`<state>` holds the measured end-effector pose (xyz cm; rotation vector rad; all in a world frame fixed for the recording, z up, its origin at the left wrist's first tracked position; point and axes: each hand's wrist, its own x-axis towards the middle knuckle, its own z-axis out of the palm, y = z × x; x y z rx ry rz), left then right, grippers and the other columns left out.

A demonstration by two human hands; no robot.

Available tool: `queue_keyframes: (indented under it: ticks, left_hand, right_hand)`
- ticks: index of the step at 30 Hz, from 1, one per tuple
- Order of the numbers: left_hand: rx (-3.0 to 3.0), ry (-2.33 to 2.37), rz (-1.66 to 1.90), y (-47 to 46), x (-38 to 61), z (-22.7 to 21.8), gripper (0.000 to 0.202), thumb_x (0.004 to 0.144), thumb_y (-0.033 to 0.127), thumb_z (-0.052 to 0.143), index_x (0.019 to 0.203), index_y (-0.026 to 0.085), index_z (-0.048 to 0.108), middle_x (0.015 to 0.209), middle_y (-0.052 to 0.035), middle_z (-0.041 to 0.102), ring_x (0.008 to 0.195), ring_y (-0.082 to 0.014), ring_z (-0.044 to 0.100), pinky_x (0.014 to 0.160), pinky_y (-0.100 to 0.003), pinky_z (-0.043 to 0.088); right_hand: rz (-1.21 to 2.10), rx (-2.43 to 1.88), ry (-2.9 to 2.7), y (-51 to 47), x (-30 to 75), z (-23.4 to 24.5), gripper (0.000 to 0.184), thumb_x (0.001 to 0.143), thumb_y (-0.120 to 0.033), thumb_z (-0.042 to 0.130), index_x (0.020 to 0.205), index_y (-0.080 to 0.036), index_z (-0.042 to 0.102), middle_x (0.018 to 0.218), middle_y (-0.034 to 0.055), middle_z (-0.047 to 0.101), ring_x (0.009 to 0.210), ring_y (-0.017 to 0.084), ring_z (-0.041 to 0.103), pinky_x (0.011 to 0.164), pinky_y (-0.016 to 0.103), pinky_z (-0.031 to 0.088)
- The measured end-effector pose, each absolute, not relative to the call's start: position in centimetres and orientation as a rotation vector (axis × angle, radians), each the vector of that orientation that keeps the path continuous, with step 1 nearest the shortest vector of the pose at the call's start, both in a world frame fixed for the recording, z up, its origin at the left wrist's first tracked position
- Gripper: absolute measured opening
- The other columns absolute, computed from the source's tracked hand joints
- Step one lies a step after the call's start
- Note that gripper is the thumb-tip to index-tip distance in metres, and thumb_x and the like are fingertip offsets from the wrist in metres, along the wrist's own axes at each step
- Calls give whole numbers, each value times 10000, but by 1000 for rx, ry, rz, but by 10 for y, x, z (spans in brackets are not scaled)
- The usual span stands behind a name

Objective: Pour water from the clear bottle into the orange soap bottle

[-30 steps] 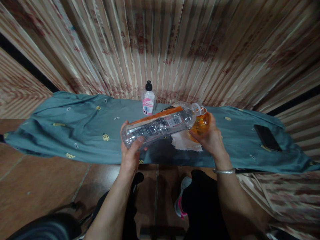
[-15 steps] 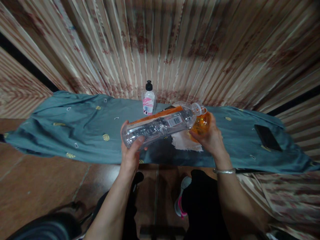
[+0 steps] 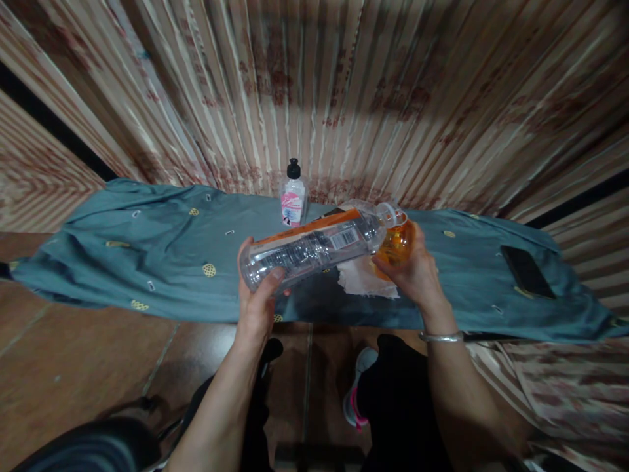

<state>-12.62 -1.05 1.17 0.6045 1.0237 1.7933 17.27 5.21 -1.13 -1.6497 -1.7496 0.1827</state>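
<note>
My left hand (image 3: pixel 258 292) is closed around the base of a clear plastic bottle (image 3: pixel 314 244) with an orange-edged label and a barcode. The bottle is tilted, its uncapped neck higher and pointing right. My right hand (image 3: pixel 415 269) grips a rounded, see-through orange container (image 3: pixel 394 244) just under the bottle's mouth. Whether the two touch, and whether liquid passes between them, I cannot tell. Beneath them a torn piece of white paper (image 3: pixel 366 280) lies on the cloth, beside a dark patch or object partly hidden by the bottle.
A small bottle (image 3: pixel 291 200) with a black cap and pink label stands at the table's back edge. A black phone (image 3: pixel 527 271) lies on the right of the teal cloth (image 3: pixel 162 262). Striped curtains (image 3: pixel 314 92) hang right behind. A dark rounded object (image 3: pixel 88 449) is at lower left.
</note>
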Motion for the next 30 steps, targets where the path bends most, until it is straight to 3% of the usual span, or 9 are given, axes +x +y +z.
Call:
queue_keyframes:
  ticks: [12,21,30]
  left_hand:
    - [601,1032,1793,-10,-126,12,905,563,405,1040,1399,303,708,1113,-46,747,775,-188,679,493,-233,528]
    - [607,1086,1770,-11,-126,13,1018,558,449,1025,1496,273,672,1134,-71,731,837,-221,676,505,-258,539]
    - [639,1039,1782,-11,-126,13,943,586,424,1035,1449,284,683,1161,-72,741,796,-196,676,501,-248,540]
  right_hand:
    - [234,-1675,-1707,51,170,-9,1079,814,-482,869,1728,-201,369,1444,223,802,1227,465,828,1013,604,682]
    - [247,-1695,-1713,50,168,-4,1084,795,-442,851,1729,-162,376,1438,237,808,1247,467,824,1036,599,676]
    - [211,-1690,-1726,50,170,-8,1108,809,-453,846,1750,-162,340,1428,236,810,1239,466,827,1026,601,680]
